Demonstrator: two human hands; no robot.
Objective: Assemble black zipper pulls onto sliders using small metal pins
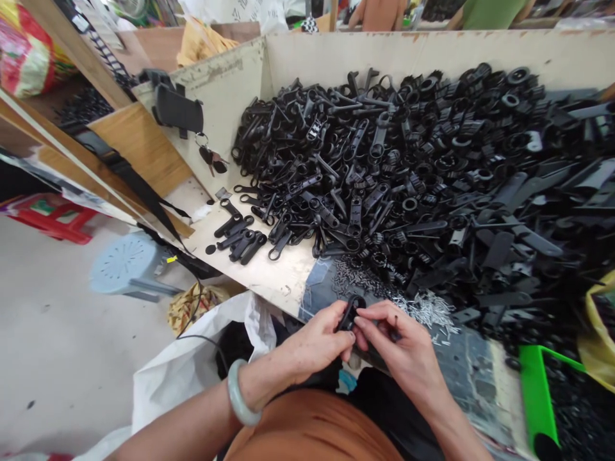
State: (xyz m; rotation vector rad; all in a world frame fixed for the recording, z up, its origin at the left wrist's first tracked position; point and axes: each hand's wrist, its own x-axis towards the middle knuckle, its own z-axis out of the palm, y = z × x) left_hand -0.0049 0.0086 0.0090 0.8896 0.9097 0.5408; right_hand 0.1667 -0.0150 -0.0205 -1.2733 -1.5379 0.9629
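Close to my body, my left hand (323, 334) grips a black plastic part with a ringed end (353, 308), fingers closed round its lower end. My right hand (398, 334) is at the same part, thumb and finger pinched against its side; whatever is between those fingertips is too small to make out. A small dark tip shows among the right hand's curled fingers. Just beyond both hands lie a spread of small dark screws (358, 280) and a heap of silvery pins (427, 310) on a blue-grey mat (314, 288).
A big heap of black plastic parts (355, 153) fills the wooden-walled bench. Several handle-like pieces (240, 240) lie at its left. A green bin (535, 390) stands at right. Below left are a white sack (163, 378) and a blue stool (125, 261). Keys (211, 159) hang from a phone holder (179, 110).
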